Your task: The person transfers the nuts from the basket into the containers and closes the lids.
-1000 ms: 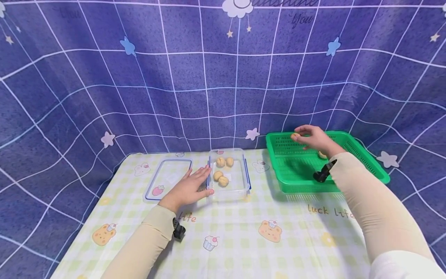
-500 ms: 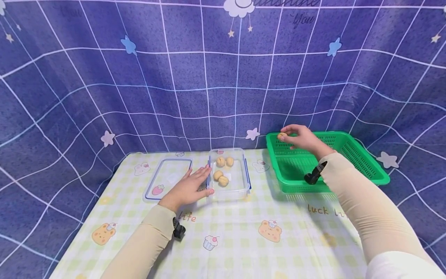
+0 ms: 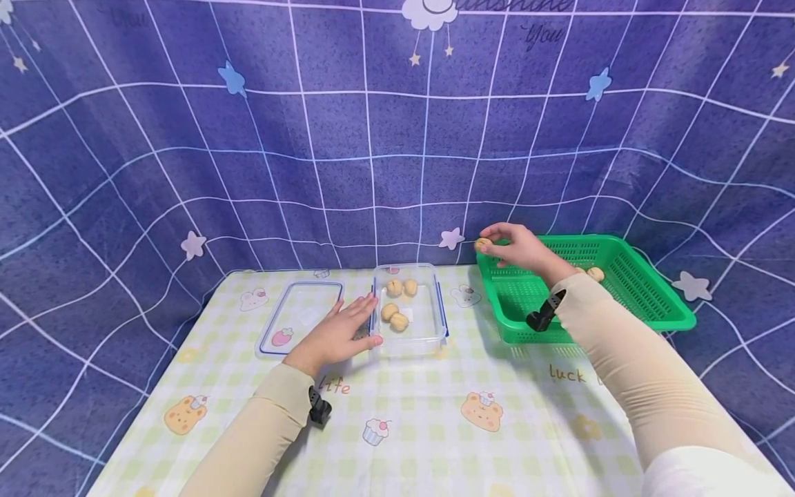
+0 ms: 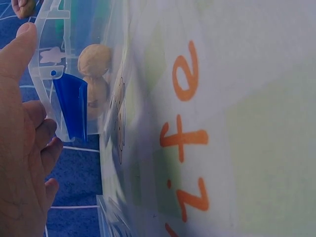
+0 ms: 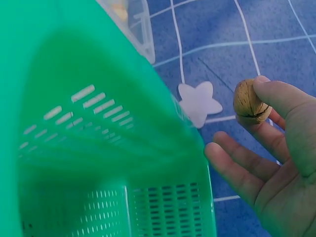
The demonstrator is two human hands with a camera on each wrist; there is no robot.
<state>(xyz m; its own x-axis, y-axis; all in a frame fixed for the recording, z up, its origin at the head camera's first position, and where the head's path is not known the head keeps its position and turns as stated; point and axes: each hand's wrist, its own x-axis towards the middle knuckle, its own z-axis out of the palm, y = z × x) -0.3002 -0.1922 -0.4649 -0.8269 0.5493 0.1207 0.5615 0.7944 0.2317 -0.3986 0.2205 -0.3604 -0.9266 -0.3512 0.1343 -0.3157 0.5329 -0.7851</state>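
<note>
Between thumb and fingertips my right hand pinches a walnut, held above the left rim of the green basket. In the right wrist view the walnut's shell seam is plain. My left hand rests with extended fingers against the left side of a clear plastic box. Inside that box lie several walnuts, some of them seen through its wall in the left wrist view. A couple more walnuts sit in the basket, partly hidden behind my right forearm.
The box's clear lid with a blue seal lies flat, left of the box and partly behind my left hand. A blue side latch hangs by my left fingers. Behind the checked tablecloth rises a blue grid curtain.
My right hand has moved left with the walnut, from over the basket's inside to its left rim. Walnuts in the basket have come into sight. My left hand stays put.
</note>
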